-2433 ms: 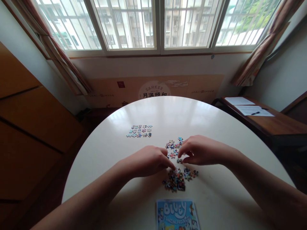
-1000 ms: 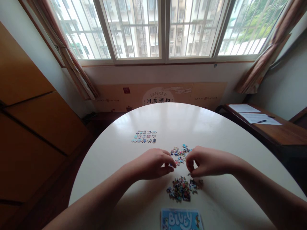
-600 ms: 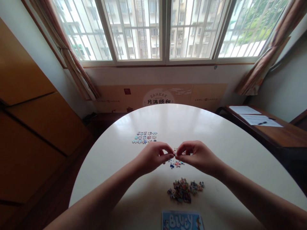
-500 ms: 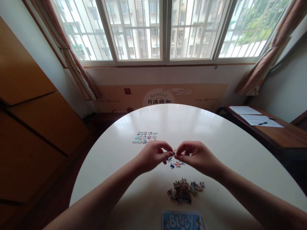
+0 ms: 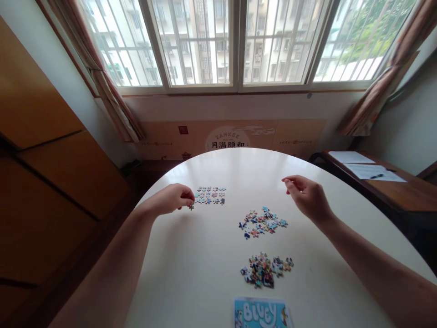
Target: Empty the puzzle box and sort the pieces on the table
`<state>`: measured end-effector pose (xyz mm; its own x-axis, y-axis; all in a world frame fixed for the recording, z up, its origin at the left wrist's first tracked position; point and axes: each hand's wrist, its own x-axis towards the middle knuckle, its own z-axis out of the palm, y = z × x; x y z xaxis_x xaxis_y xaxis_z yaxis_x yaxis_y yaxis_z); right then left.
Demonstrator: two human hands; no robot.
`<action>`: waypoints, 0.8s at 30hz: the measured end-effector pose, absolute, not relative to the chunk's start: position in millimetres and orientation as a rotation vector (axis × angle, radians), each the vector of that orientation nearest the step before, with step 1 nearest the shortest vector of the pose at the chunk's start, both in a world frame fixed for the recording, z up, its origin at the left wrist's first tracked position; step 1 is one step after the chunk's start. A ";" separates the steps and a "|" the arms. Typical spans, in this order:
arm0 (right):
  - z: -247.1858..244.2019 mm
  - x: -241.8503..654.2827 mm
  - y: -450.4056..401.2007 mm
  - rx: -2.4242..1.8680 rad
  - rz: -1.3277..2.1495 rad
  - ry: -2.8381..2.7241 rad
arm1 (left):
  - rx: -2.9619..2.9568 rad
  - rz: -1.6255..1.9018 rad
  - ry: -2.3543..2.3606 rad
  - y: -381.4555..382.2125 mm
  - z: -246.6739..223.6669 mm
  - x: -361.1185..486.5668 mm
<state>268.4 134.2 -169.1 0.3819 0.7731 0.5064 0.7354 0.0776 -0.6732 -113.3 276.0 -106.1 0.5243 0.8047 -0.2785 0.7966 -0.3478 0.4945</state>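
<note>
My left hand (image 5: 180, 197) pinches a small puzzle piece (image 5: 191, 207) at the lower left corner of the rows of spaced puzzle pieces (image 5: 209, 195). Over the right part of the white table (image 5: 191, 264), my right hand (image 5: 296, 184) is raised with its fingertips pressed together; whatever they hold, if anything, is too small to make out. Between the hands and nearer to me lies a loose spread of pieces (image 5: 262, 222). A denser pile of pieces (image 5: 262, 269) sits closer still.
A blue Bluey box or card (image 5: 261, 313) lies at the near edge of view. To the right stands a brown side table (image 5: 418, 189) with paper sheets (image 5: 373, 172) and dark pens on it. A wooden cabinet (image 5: 51, 182) is at the left.
Both hands were together over the loose spread. My left hand has moved left to the rows with a piece; my right hand has moved right and away, uncovering the spread.
</note>
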 end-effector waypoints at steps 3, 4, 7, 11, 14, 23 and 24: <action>-180.5 280.9 139.8 -1.752 0.004 -1.312 | 2.153 -0.070 1.335 278.7 -112.0 -114.1; -183.4 283.0 141.0 -1.782 0.001 -1.303 | 2.158 -0.075 1.350 278.1 -112.8 -112.5; -189.0 285.0 143.5 -1.826 0.012 -1.287 | 2.229 -0.051 1.413 276.5 -112.5 -108.7; -192.5 284.9 145.5 -1.834 0.035 -1.279 | 2.289 -0.051 1.497 277.0 -110.5 -111.7; -194.7 286.4 146.8 -1.843 0.067 -1.265 | 2.224 -0.164 1.504 277.0 -110.4 -115.4; -198.4 290.7 149.6 -1.844 0.164 -1.223 | 2.261 -0.264 1.536 281.8 -116.5 -115.6; -198.6 290.9 149.8 -1.845 0.167 -1.227 | 2.246 -0.266 1.539 283.3 -117.9 -116.2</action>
<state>290.9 149.8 -198.6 0.5015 0.7960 0.3389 0.6764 -0.1164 -0.7273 -116.2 283.3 -117.9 0.3747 0.8477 -0.3755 0.9246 -0.3113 0.2197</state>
